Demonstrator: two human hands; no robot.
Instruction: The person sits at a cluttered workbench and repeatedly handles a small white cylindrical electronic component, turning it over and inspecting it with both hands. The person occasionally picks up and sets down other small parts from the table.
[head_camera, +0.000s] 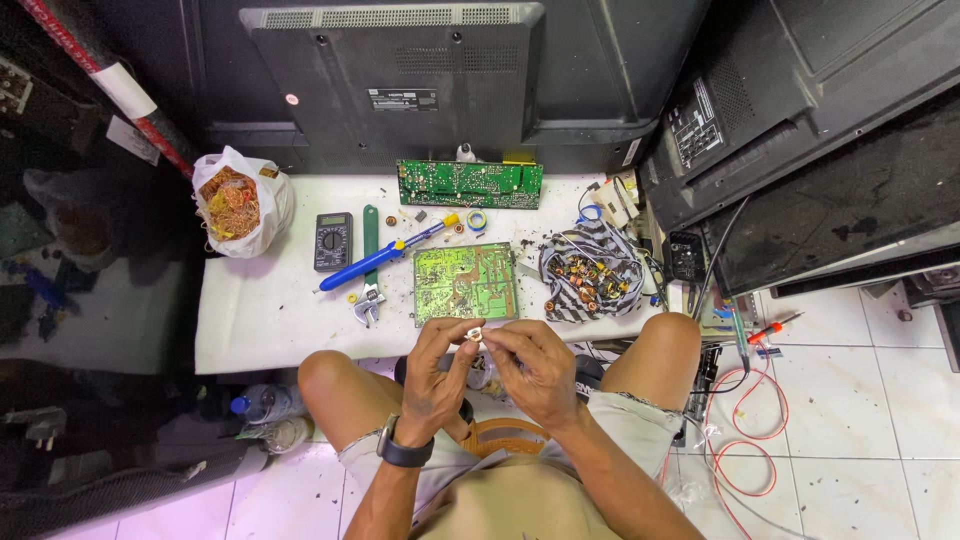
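Both hands meet above the lap, fingertips pinching one small pale part (474, 334) between them. The left hand (437, 365), watch on its wrist, grips it from its side; the right hand (530, 368) grips it from the other. Just beyond the fingertips lies a green board (465, 283) on the white table (260, 320). Farther out beyond the left hand sit a wrench (369, 300), a blue iron (378, 258) and a meter (333, 241). Beyond the right hand lies a heap of coils (585, 280).
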